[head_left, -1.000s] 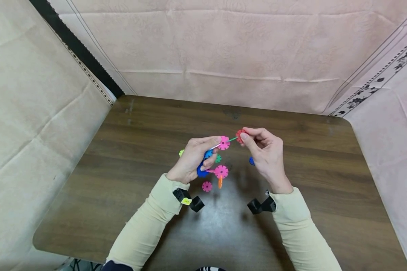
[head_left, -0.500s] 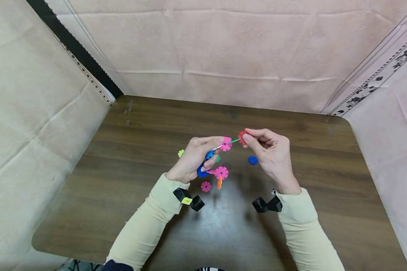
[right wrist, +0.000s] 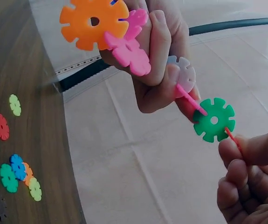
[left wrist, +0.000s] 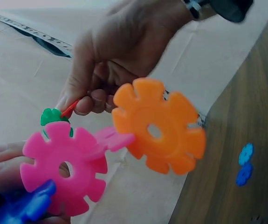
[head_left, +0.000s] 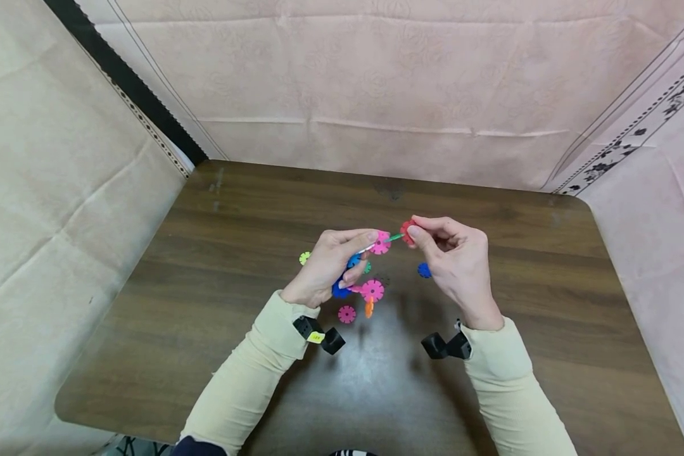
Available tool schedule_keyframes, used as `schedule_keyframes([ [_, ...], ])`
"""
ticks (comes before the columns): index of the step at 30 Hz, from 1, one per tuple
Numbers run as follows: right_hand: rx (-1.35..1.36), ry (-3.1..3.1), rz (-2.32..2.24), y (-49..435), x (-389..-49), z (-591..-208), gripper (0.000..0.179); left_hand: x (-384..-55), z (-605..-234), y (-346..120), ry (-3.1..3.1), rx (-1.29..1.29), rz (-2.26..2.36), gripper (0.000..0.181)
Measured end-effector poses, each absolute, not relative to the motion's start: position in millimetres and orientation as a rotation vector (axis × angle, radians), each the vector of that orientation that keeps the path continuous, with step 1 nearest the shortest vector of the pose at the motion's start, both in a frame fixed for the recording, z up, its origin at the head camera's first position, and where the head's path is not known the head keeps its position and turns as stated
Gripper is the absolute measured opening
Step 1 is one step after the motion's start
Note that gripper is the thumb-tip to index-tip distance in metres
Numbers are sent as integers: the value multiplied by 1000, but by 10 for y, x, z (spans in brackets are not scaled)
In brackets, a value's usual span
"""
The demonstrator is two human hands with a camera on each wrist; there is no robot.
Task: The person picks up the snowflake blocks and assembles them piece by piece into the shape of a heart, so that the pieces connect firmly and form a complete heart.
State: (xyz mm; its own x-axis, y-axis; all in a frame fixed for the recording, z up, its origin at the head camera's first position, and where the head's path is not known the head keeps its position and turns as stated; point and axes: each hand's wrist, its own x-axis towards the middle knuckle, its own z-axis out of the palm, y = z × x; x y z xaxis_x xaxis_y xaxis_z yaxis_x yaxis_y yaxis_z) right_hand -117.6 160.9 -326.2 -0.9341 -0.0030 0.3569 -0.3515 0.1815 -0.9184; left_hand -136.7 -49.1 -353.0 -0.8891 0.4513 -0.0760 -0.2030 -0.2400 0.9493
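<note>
In the head view my left hand [head_left: 332,263] grips a chain of linked, notched plastic snowflake discs above the table. In the left wrist view, that chain shows a blue disc [left wrist: 19,207], a pink disc [left wrist: 45,154] and an orange disc [left wrist: 171,109]. A whitish disc [right wrist: 186,74] lies at the left fingertips, joined through a pink one to a green disc [right wrist: 213,109]. Between thumb and finger, my right hand [head_left: 456,263] pinches a red disc [head_left: 407,233], its edge meeting the green disc's rim. How deep the red disc sits in the slot I cannot tell.
Loose discs lie on the brown table [head_left: 251,354]: a blue disc [head_left: 424,270] beside the right hand, a pink disc [head_left: 346,314] nearer the body, a yellow-green disc [head_left: 304,258] left of the left hand. Patterned cloth [head_left: 342,76] hangs behind the table.
My right hand has shifted slightly right with the red disc, and the green and pink discs came slightly along. More of the loose blue disc shows. The left hand stays nearly still.
</note>
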Motion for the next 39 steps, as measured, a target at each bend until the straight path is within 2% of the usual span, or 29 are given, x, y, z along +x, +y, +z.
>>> schedule_keyframes([
  [6,334,-2283,1710,1608,-1263,-3384,23,-1363,-3505,-492,1706,270,2166,32],
  [11,333,-2155,1883,1610,-1280,-3465,24,-1371,-3475,-513,1711,289,2146,31],
  [24,249,-1608,2367,1589,-1179,-3444,18,-1417,-3446,-765,1366,365,2331,63],
  [31,200,-1494,2484,1576,-1137,-3446,17,-1378,-3428,-802,1274,441,2339,56],
  [39,222,-1629,2519,1542,-1115,-3413,19,-1363,-3399,-855,1518,425,2343,47],
])
